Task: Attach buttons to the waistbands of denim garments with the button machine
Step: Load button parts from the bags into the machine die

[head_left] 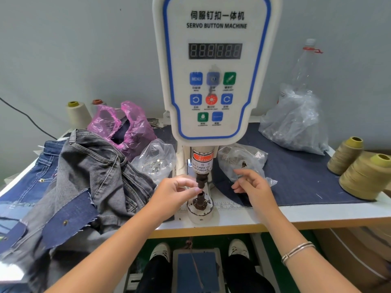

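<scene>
Button machine [215,66] stands mid-tabletop, its punch [200,179] hanging over the lower die [200,203] near the front edge. The gap between punch and die is narrow; left hand [176,192] fills its left side, fingertips pinched together right at the gap. Whether they hold a button: cannot tell, too small. Right hand [252,186] hovers just right of the die, fingers loosely curled, nothing seen in it.

Bare tabletop [317,214] shows only as a strip along the front edge, right of the die. Dark cloth [296,178] covers the right half behind it.

Left side crowded: grey denim garment [95,176] heaped up to the left wrist, draping over the front edge; blue denim [27,187] under it toward the left edge.

Count: three clear bags, namely [155,159] left of the punch, [241,159] right of it, [294,123] back right. One pink bag [122,123]. Four thread cones: two olive [364,172] at the right edge, two at back left [78,113]. One bottle [304,66]. Foot pedal [197,269] below, between two shoes.
</scene>
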Demonstrator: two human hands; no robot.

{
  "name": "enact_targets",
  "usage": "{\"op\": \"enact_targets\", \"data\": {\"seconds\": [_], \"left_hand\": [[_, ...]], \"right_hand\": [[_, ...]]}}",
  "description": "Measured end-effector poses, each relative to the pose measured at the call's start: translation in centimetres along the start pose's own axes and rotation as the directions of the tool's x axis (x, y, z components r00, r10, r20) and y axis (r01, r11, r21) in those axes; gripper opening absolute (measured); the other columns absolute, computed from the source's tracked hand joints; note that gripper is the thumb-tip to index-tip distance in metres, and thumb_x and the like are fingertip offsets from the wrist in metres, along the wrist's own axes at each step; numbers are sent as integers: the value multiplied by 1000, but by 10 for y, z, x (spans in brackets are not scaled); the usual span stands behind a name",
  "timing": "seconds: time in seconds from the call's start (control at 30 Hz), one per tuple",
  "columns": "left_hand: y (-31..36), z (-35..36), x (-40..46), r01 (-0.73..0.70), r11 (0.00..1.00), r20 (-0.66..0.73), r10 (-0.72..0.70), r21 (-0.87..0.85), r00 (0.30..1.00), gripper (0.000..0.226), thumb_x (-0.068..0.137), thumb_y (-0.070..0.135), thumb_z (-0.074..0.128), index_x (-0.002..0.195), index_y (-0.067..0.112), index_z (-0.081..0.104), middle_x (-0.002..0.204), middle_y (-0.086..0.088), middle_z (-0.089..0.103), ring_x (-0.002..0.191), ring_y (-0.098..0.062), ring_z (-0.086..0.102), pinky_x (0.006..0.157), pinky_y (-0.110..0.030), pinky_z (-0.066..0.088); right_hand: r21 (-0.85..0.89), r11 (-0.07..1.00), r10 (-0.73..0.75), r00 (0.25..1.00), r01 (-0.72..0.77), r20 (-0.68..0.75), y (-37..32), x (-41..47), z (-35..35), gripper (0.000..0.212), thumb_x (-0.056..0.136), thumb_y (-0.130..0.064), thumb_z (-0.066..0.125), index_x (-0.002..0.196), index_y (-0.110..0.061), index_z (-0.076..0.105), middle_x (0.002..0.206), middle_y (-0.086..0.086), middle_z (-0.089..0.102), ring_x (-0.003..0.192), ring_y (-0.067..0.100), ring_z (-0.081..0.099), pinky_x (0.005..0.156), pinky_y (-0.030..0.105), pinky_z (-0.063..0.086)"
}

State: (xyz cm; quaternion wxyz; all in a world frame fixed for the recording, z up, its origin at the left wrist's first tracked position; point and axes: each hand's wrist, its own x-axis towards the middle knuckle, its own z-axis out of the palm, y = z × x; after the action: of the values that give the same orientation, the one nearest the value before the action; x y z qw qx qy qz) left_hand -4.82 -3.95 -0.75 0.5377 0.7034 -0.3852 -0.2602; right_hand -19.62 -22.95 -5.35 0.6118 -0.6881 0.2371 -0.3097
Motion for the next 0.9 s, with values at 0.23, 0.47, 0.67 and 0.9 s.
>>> {"op": "enact_targets", "data": {"seconds": [0.23,0.47,0.67,0.9], "left_hand": [[4,-1,0,-1,1000,40,0,25,999,11,86,22,72,75,25,73,74,29,63,70,-17,54,63,-11,48],[5,-1,-1,-22,999,46,20,36,999,16,85,21,72,71,28,72,75,31,61,66,-17,49,61,-12,46],[3,0,-1,-18,1000,44,18,8,999,15,86,20,72,71,25,72,75,30,61,58,-5,48,57,-10,42],[2,-1,0,-15,999,41,13,47,999,19,84,24,73,67,31,73,76,31,61,60,-4,51,60,-12,44]], "right_hand": [[3,1000,-1,1000,1,1,0,0,0,30,98,-2,46,106,-24,65,75,0,70,73,9,66,71,18,54],[19,1000,3,1000,-3,0,-2,0,1,30,98,0,45,106,-22,65,74,0,69,72,9,66,70,17,53],[17,1000,5,1000,-5,-4,-3,-1,1,31,98,0,46,106,-23,65,74,1,69,72,9,65,71,17,53],[13,1000,9,1000,-9,-9,-6,-2,1,31,98,1,45,105,-23,65,72,0,69,71,8,65,70,17,53]]}}
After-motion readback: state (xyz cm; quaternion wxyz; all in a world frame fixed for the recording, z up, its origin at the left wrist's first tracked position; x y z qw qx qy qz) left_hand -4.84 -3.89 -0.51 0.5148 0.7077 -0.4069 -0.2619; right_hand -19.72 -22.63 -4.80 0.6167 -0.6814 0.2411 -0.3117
